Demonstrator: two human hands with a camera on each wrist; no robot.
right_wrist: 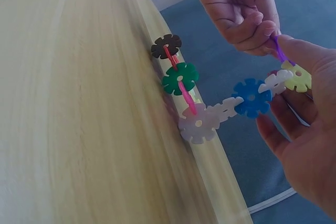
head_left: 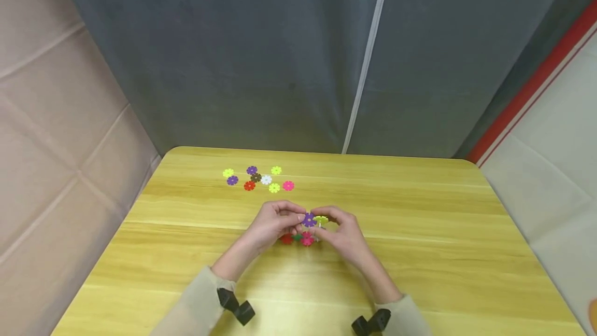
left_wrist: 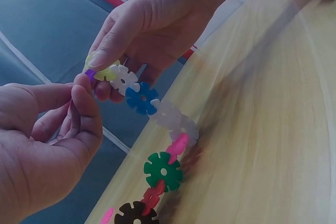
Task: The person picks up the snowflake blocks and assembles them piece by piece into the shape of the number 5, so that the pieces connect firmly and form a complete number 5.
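Pinching a purple disc in the left grip, beside the chain held by the right grip.

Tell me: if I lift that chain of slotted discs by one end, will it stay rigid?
Probably semi-rigid: the chain holds its bent shape between hands and table. Joints are only slot-fits, so they may slip apart. Thin plastic discs likely weigh little.
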